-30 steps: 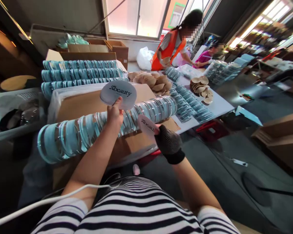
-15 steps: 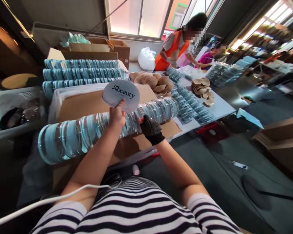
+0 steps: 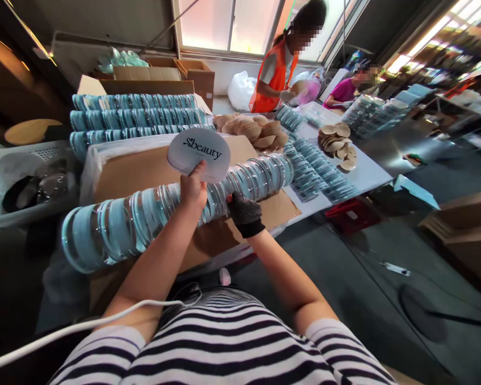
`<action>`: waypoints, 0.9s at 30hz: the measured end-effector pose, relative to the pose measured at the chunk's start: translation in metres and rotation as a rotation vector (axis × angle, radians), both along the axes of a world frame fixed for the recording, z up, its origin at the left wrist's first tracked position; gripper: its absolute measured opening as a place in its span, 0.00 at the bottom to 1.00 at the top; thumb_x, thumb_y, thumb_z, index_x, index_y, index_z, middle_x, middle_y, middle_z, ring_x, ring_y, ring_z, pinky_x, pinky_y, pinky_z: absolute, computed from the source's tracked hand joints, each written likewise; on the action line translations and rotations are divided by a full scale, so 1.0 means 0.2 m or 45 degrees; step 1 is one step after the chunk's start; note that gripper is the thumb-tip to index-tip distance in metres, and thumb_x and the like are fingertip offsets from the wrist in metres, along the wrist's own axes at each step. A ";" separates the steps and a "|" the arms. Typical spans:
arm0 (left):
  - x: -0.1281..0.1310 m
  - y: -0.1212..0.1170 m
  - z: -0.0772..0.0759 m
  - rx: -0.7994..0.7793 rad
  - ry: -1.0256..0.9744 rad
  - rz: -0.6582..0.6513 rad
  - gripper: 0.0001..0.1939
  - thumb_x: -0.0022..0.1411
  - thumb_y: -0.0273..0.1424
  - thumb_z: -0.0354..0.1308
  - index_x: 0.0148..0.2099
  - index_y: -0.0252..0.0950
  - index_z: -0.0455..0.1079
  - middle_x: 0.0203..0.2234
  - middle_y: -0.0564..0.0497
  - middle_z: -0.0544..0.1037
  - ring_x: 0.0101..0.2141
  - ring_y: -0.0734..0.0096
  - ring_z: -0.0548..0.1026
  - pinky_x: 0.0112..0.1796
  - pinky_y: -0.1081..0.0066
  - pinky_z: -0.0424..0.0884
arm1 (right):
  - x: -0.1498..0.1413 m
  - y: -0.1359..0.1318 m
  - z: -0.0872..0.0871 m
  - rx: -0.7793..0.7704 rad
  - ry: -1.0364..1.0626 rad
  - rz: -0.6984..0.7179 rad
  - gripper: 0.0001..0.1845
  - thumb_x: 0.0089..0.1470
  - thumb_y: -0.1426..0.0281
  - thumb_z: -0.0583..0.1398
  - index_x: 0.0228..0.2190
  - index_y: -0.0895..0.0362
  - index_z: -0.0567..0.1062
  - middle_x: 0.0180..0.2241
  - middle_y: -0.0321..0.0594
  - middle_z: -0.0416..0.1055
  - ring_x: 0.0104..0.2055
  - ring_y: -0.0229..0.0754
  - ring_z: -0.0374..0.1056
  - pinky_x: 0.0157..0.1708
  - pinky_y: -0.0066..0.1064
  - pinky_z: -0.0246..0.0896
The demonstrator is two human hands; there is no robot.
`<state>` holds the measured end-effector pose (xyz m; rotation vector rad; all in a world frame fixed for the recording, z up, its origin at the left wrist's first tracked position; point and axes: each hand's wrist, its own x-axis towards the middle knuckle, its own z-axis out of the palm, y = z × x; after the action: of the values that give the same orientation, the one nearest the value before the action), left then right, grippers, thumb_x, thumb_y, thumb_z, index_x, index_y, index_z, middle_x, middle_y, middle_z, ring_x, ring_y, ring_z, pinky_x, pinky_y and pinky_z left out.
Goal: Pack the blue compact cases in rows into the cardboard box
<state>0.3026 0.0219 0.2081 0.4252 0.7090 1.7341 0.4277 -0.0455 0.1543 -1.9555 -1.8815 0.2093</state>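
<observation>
My left hand [image 3: 194,188] grips a stack of round white cards [image 3: 199,152] printed "Sbeauty", thumb on the face, above a long row of clear round containers [image 3: 118,224] with light-blue contents. That row lies on its side across brown cardboard [image 3: 132,170]. My right hand [image 3: 243,214], in a black dotted glove with bare fingertips, is at the near side of the row, right of its middle. Its fingers are curled, thumb against them. Whether something thin is between them is hidden.
More container rows [image 3: 136,117] stand behind to the left. Tan discs [image 3: 256,131] are heaped on the table [image 3: 369,168], beside further blue containers [image 3: 324,171]. A person in an orange vest [image 3: 274,75] and another in purple [image 3: 344,91] are beyond. A crate [image 3: 60,155] is at left.
My right hand has shifted slightly left and down; the pale card edge at its fingertips no longer shows. My left hand stays put with its cards. The orange-vested person has straightened up.
</observation>
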 end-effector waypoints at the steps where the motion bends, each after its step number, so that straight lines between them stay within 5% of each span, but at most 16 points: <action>1: 0.00 0.00 0.00 0.004 0.008 0.007 0.17 0.53 0.19 0.65 0.44 0.38 0.76 0.44 0.49 0.82 0.51 0.65 0.77 0.54 0.65 0.72 | 0.01 0.00 0.00 -0.086 0.154 0.039 0.16 0.67 0.63 0.48 0.39 0.58 0.73 0.35 0.47 0.78 0.35 0.40 0.75 0.32 0.26 0.58; 7: 0.02 0.03 -0.06 0.035 0.142 0.090 0.20 0.48 0.23 0.70 0.46 0.36 0.77 0.42 0.49 0.82 0.49 0.65 0.78 0.53 0.66 0.72 | 0.12 0.00 0.09 -0.715 0.985 0.379 0.11 0.63 0.63 0.51 0.33 0.57 0.66 0.17 0.33 0.69 0.16 0.36 0.64 0.17 0.24 0.59; 11: 0.03 0.08 -0.11 0.110 0.286 0.135 0.20 0.47 0.29 0.72 0.44 0.33 0.77 0.44 0.46 0.82 0.49 0.61 0.77 0.54 0.63 0.71 | 0.09 0.08 0.15 -0.767 1.193 0.433 0.12 0.57 0.62 0.60 0.33 0.55 0.63 0.15 0.29 0.66 0.14 0.35 0.61 0.13 0.23 0.56; 14: 0.03 0.09 -0.13 0.135 0.345 0.177 0.19 0.46 0.30 0.72 0.41 0.32 0.76 0.43 0.45 0.81 0.49 0.59 0.77 0.54 0.61 0.71 | 0.06 0.10 0.14 -0.720 1.352 0.553 0.13 0.58 0.58 0.57 0.36 0.53 0.62 0.15 0.25 0.62 0.13 0.34 0.57 0.13 0.24 0.54; 18: 0.04 0.07 -0.11 0.184 0.412 0.180 0.16 0.45 0.30 0.72 0.39 0.32 0.77 0.39 0.47 0.83 0.46 0.61 0.78 0.53 0.63 0.72 | 0.12 0.12 0.22 -0.346 0.994 0.431 0.12 0.59 0.60 0.54 0.34 0.56 0.68 0.19 0.32 0.65 0.19 0.36 0.62 0.19 0.26 0.59; 21: 0.04 0.01 -0.09 0.211 0.413 0.086 0.17 0.44 0.31 0.72 0.39 0.33 0.78 0.36 0.47 0.83 0.43 0.61 0.79 0.50 0.62 0.74 | 0.18 0.18 0.35 0.283 0.619 0.192 0.18 0.61 0.62 0.53 0.47 0.59 0.71 0.41 0.47 0.75 0.41 0.43 0.73 0.40 0.34 0.71; 24: 0.03 -0.08 -0.08 0.208 0.365 -0.012 0.20 0.43 0.31 0.72 0.41 0.34 0.78 0.37 0.48 0.83 0.42 0.61 0.80 0.48 0.62 0.74 | 0.15 0.18 0.41 0.613 0.192 0.156 0.28 0.62 0.61 0.52 0.59 0.63 0.64 0.59 0.55 0.65 0.61 0.51 0.63 0.58 0.46 0.62; 27: 0.04 -0.17 -0.08 0.168 0.313 -0.041 0.17 0.42 0.28 0.71 0.39 0.34 0.77 0.35 0.48 0.83 0.39 0.63 0.80 0.46 0.64 0.76 | 0.04 0.10 0.36 0.736 -0.049 0.234 0.29 0.62 0.63 0.52 0.61 0.62 0.63 0.63 0.54 0.60 0.67 0.52 0.54 0.64 0.49 0.55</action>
<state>0.3107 -0.0123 0.1916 0.7460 0.7594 1.7210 0.4362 -0.0249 0.2261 -1.4084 -1.8752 -0.2939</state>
